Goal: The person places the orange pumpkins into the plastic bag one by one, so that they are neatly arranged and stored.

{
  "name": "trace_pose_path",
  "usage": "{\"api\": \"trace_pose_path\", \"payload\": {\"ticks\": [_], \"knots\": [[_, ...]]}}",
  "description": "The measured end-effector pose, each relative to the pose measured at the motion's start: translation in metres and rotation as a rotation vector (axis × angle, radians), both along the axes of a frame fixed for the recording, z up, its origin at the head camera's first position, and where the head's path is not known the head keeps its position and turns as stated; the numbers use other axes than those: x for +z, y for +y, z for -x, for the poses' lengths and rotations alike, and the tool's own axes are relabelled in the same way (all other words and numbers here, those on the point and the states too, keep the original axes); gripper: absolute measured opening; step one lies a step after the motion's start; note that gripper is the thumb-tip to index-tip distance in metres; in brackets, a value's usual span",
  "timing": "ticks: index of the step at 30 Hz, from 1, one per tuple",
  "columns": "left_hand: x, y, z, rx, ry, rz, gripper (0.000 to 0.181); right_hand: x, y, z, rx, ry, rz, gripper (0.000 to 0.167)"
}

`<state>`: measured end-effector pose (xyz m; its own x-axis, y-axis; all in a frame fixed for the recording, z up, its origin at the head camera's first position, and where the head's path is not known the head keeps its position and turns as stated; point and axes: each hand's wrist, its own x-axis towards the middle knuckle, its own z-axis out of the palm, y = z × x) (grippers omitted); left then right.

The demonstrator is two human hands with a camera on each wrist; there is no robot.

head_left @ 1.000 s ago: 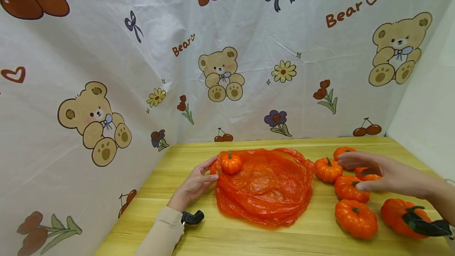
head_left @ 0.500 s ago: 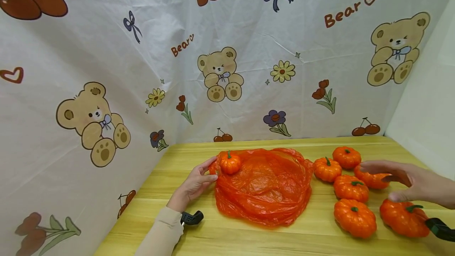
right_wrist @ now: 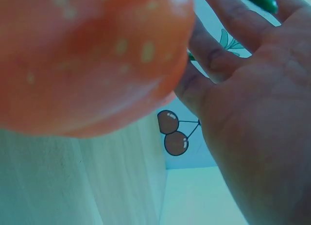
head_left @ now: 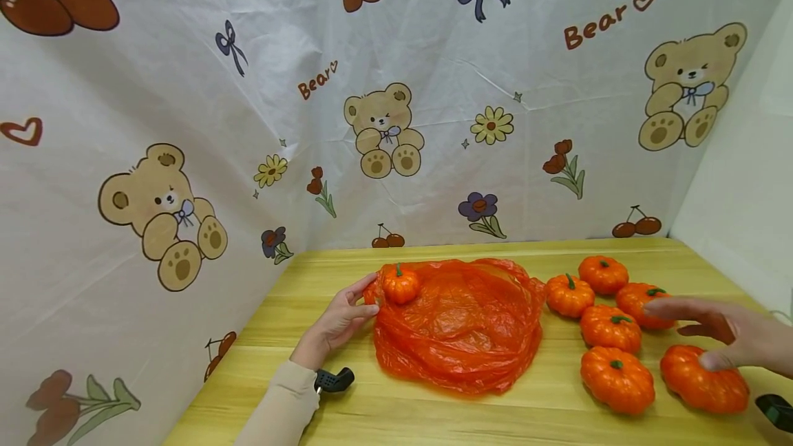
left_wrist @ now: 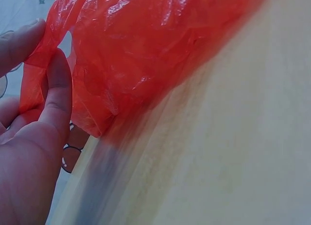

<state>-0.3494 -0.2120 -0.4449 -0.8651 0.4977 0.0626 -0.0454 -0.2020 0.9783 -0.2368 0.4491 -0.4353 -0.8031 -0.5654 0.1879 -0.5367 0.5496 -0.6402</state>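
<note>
A thin, crinkled red plastic bag [head_left: 458, 322] lies spread on the table, with a small orange pumpkin [head_left: 401, 285] showing at its left end. My left hand [head_left: 344, 315] pinches the bag's left edge; the left wrist view shows a strip of the plastic [left_wrist: 34, 84] among the fingers. On the right, my right hand [head_left: 725, 329] reaches over the front right pumpkin [head_left: 703, 378], fingers extended and apart, thumb near its top. That pumpkin [right_wrist: 92, 64] fills much of the right wrist view, beside the palm. Whether the thumb touches it I cannot tell.
Several more orange pumpkins cluster right of the bag: a front one [head_left: 617, 380], a middle one [head_left: 610, 329] and a rear one [head_left: 603, 274] among them. A patterned cloth [head_left: 434, 40] walls the wooden table [head_left: 495, 418] at the back and left.
My right hand has moved right and forward toward me, from above the rear pumpkins to the front right one. The left hand and the bag have stayed put.
</note>
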Motion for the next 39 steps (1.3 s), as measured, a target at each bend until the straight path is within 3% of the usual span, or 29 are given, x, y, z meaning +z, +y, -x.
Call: {"api": "trace_pose_path", "payload": {"ticks": [8, 15, 24, 32, 39], "knots": [[-0.001, 0.0, 0.0, 0.005, 0.01, -0.002, 0.086, -0.01, 0.011, 0.004, 0.002, -0.093, 0.007, 0.054], [-0.004, -0.001, 0.001, 0.002, 0.013, 0.022, 0.084, -0.018, 0.02, 0.007, 0.033, -0.226, 0.038, 0.055], [-0.002, 0.0, 0.001, 0.018, -0.001, 0.015, 0.084, -0.035, 0.033, 0.011, 0.108, -0.053, 0.003, 0.053], [-0.002, 0.001, 0.003, -0.005, 0.013, 0.001, 0.084, -0.04, 0.043, 0.012, 0.157, -0.225, 0.092, 0.054], [-0.004, -0.001, 0.005, -0.013, 0.015, 0.021, 0.082, -0.04, 0.042, 0.007, 0.125, -0.185, 0.035, 0.051]]}}
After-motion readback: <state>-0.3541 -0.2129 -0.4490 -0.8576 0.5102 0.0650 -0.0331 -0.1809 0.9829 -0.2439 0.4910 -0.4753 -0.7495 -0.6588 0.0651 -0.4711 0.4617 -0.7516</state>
